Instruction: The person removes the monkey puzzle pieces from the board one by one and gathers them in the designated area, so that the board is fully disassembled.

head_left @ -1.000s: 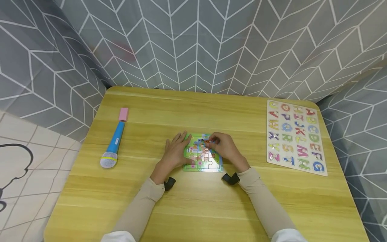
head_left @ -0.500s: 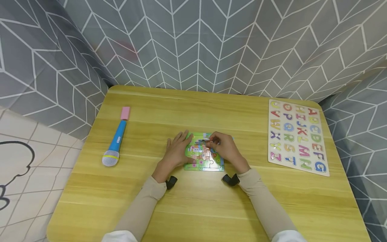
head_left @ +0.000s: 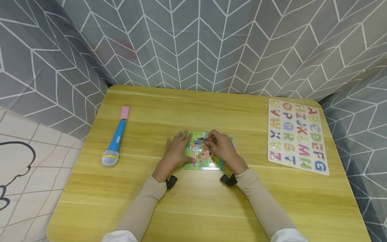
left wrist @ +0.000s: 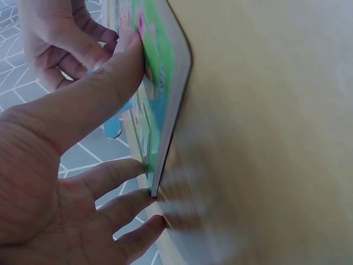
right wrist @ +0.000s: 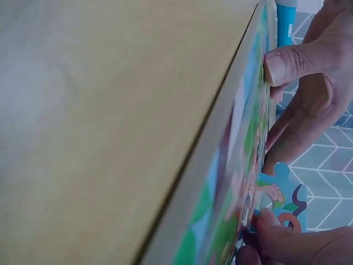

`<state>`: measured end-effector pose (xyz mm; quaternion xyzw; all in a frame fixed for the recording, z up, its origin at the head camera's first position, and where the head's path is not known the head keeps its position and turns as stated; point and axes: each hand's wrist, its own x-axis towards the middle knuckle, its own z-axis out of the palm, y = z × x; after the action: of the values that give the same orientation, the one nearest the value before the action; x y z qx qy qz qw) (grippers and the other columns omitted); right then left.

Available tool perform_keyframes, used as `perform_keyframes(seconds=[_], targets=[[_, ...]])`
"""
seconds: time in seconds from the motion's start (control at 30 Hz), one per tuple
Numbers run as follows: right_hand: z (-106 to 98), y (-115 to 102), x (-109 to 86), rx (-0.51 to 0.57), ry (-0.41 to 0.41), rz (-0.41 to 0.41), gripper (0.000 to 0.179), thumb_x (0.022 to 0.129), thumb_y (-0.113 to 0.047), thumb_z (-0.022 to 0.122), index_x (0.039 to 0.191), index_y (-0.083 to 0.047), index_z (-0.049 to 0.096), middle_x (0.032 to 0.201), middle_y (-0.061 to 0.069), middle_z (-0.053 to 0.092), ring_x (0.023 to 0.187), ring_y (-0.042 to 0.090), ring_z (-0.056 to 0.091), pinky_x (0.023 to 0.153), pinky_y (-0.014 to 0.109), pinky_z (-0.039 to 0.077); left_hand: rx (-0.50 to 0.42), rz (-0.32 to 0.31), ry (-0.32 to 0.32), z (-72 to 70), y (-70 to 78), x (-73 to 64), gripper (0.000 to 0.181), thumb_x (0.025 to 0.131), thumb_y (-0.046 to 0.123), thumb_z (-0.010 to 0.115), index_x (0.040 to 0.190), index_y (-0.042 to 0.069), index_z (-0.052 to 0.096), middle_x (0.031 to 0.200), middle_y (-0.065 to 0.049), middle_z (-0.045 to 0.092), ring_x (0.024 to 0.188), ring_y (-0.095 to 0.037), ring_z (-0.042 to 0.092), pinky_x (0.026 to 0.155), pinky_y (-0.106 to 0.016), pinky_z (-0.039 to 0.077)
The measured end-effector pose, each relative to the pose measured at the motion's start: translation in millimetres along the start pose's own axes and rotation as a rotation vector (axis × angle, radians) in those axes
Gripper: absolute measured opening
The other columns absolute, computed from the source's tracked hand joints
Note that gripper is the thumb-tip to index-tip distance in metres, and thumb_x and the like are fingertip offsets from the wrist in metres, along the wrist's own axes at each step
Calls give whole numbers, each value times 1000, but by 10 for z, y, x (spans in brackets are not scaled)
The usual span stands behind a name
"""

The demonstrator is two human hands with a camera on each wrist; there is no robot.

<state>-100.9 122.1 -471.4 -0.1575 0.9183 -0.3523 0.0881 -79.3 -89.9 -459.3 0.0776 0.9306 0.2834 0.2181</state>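
Mid-frame, with the right grip (head_left: 223,145) pinching the piece (right wrist: 287,186), press it flat while the spread left hand (head_left: 176,150) steadies the puzzle (head_left: 204,157).

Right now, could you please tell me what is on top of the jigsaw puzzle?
On the puzzle, the left hand rests its thumb near the left edge; the right hand pinches a piece over its upper right. From above, what lies beneath the right hand is covered.

Puzzle (head_left: 201,155) partly hidden — right hand (head_left: 224,147) over it, white sleeves (head_left: 288,236) cut off
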Motion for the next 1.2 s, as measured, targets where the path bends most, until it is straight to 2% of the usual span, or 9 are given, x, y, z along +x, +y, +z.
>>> perform_keyframes(seconds=[0.13, 0.3, 0.4, 0.57, 0.7, 0.83, 0.93, 1.07, 1.2], targets=[[9, 16, 18, 9, -8, -12, 22, 89, -16, 76, 105, -2, 72, 85, 8, 72, 68, 12, 60, 64, 26, 53, 16, 11, -1, -2, -8, 7, 108, 72, 36, 90, 159, 17, 29, 171, -5, 12, 160, -32, 8, 122, -71, 2], [32, 39, 28, 25, -2, -23, 18, 89, -15, 76, 100, 0, 74, 87, 9, 72, 68, 13, 60, 65, 26, 54, 49, 36, 4, -12, -6, 16, 100, 78, 47, 84, 158, 15, 32, 170, -7, 14, 159, -34, 11, 122, -73, 5], [45, 47, 23, 37, -3, -27, 18, 90, -14, 74, 101, 1, 73, 90, 11, 72, 70, 14, 62, 65, 26, 56, 62, 37, 20, -8, -5, 19, 94, 81, 49, 80, 157, 16, 35, 170, -7, 17, 158, -34, 13, 122, -73, 8], [71, 51, 17, 50, -10, -25, 21, 93, -12, 71, 108, 2, 72, 100, 13, 74, 76, 17, 71, 68, 25, 61, 71, 19, 49, 17, -18, 14, 92, 81, 44, 82, 157, 18, 37, 170, -5, 19, 158, -33, 16, 122, -72, 9], [92, 51, 6, 47, 10, -35, 23, 94, -10, 70, 113, 3, 71, 105, 15, 74, 82, 23, 74, 73, 31, 63, 64, 10, 56, 21, -11, 14, 92, 81, 43, 83, 156, 18, 37, 169, -5, 20, 158, -32, 16, 122, -72, 9], [107, 52, 3, -4, 62, -61, 22, 95, -9, 69, 113, 2, 71, 105, 16, 74, 86, 26, 74, 78, 39, 63, 69, 8, 53, 7, 11, 23, 93, 81, 44, 82, 157, 18, 36, 170, -4, 19, 158, -32, 15, 122, -72, 9], [109, 52, 24, -16, 59, -55, 23, 96, -12, 68, 114, 2, 70, 104, 15, 74, 88, 27, 73, 80, 40, 63, 76, 5, 55, -3, 21, 23, 93, 81, 45, 82, 157, 18, 35, 170, -4, 18, 159, -32, 14, 122, -72, 9], [82, 62, 55, 25, 5, -32, 23, 95, -16, 69, 112, -1, 70, 97, 11, 72, 77, 19, 70, 73, 34, 62, 83, 2, 66, 1, 22, 19, 93, 80, 45, 82, 157, 18, 36, 169, -5, 20, 158, -32, 16, 121, -73, 11], [63, 75, 61, 25, -22, -27, 29, 94, -21, 72, 117, -3, 69, 91, 7, 69, 64, 9, 58, 64, 25, 54, 81, 4, 60, 24, 22, 15, 93, 79, 45, 83, 156, 19, 37, 169, -5, 20, 158, -33, 16, 121, -73, 10]])
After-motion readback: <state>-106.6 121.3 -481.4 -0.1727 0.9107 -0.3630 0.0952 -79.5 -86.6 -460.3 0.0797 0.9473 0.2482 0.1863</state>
